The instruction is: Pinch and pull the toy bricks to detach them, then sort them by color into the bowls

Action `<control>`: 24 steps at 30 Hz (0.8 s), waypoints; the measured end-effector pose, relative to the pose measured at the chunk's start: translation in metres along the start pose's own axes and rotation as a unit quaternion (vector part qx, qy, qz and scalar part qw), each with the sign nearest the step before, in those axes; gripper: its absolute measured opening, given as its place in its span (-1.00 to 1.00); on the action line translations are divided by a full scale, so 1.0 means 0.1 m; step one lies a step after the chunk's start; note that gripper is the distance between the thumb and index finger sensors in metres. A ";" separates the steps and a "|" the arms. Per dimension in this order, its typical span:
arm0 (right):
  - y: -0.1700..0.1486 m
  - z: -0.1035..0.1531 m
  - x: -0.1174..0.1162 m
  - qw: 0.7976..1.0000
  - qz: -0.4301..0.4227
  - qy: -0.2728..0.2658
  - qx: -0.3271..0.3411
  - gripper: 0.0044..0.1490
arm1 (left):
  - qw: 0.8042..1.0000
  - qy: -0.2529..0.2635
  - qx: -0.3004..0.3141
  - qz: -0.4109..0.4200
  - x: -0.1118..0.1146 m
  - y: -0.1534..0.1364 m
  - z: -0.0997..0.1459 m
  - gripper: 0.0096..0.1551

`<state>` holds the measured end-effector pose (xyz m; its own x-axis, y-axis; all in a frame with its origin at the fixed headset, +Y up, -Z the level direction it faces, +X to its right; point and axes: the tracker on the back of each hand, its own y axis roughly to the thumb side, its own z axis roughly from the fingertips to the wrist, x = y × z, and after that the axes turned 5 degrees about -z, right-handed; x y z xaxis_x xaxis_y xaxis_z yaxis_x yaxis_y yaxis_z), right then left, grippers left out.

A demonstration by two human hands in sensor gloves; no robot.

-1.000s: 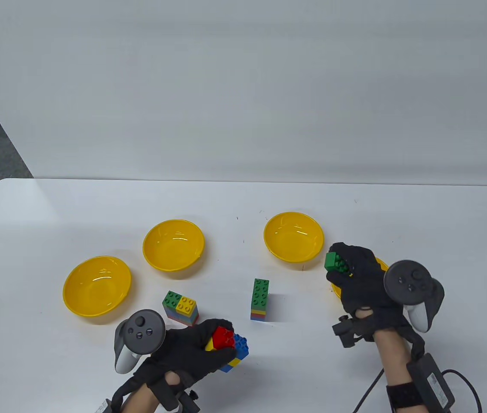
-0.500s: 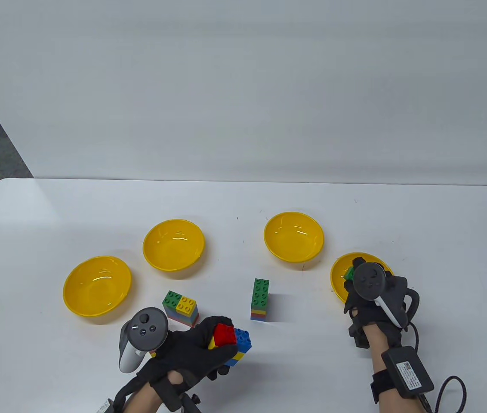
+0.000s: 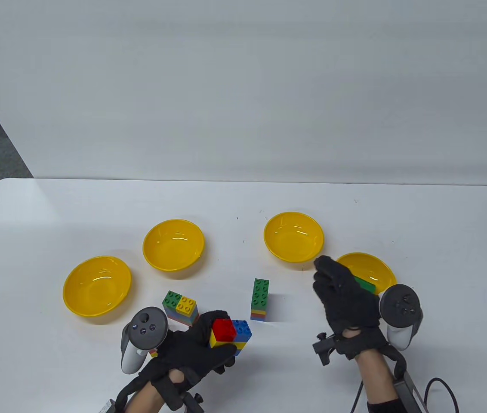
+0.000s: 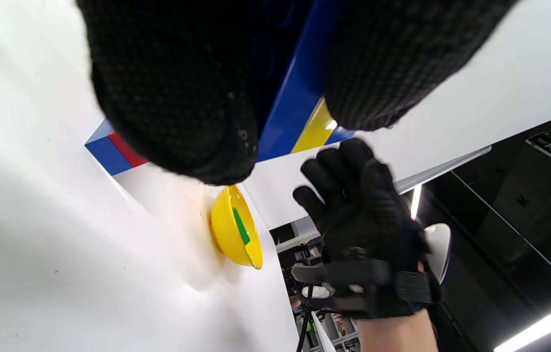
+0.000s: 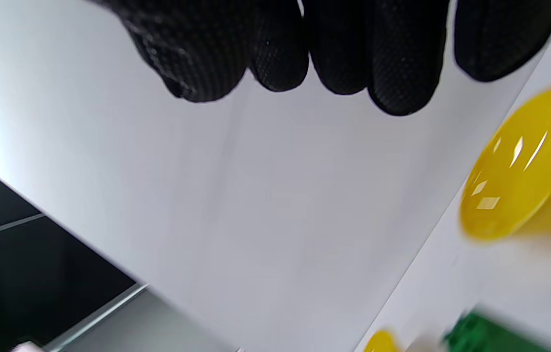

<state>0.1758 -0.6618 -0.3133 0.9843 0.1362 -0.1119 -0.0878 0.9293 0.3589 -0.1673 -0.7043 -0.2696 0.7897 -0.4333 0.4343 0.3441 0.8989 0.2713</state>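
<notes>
My left hand [image 3: 215, 344] grips a cluster of red, blue and yellow bricks [image 3: 231, 332] just above the table's front. In the left wrist view its fingers [image 4: 173, 93] wrap the cluster's blue and yellow side [image 4: 300, 98]. My right hand [image 3: 334, 279] hovers with straight fingers and holds nothing, just left of the far-right yellow bowl [image 3: 368, 259]. A green brick [image 3: 365, 284] lies in that bowl, also visible as a green brick [image 4: 241, 226] in the left wrist view. The right wrist view shows empty fingertips [image 5: 344, 58] over the table.
Two more brick stacks stand on the table: a green-and-yellow-topped stack [image 3: 180, 306] and a tall green-topped stack [image 3: 260, 299]. Three other yellow bowls hold nothing: left bowl [image 3: 97, 286], middle-left bowl [image 3: 174, 244], middle-right bowl [image 3: 294, 236].
My right hand carried the green brick over the far-right bowl, let it go there and drew back to the left with fingers straightened. The left hand kept its grip and barely shifted.
</notes>
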 end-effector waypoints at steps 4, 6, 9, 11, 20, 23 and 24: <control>0.12 0.05 -0.54 0.989 0.038 0.139 0.029 -0.12 | 1.000 0.000 0.008 0.001 -0.01 0.02 0.01 -0.12; 0.13 0.10 -0.77 0.982 0.047 0.182 0.029 -0.07 | 1.000 -0.008 0.009 0.006 0.01 0.02 0.01 -0.12; 0.08 0.15 -1.01 0.973 0.049 0.222 0.026 -0.05 | 1.000 -0.016 0.008 0.004 0.05 0.02 0.00 -0.13; 0.07 0.16 -1.05 0.974 0.041 0.219 0.037 -0.11 | 1.000 -0.008 0.000 -0.010 0.04 0.00 0.00 -0.13; 0.11 0.23 -1.14 0.981 0.080 0.173 0.040 -0.17 | 1.000 -0.014 0.014 0.006 0.06 0.01 -0.01 -0.16; 0.10 0.22 -1.07 0.987 0.062 0.150 0.013 -0.22 | 0.999 -0.038 0.033 0.007 0.06 0.02 -0.02 -0.17; 0.06 0.21 -1.04 0.987 0.024 0.159 -0.003 -0.23 | 0.998 -0.046 0.040 0.000 0.05 0.03 -0.01 -0.17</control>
<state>0.0762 -0.6775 -0.2805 0.8816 0.2798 -0.3800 -0.1349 0.9211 0.3652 -0.1621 -0.7033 -0.2677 0.7380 -0.4406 0.5110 0.2995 0.8926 0.3370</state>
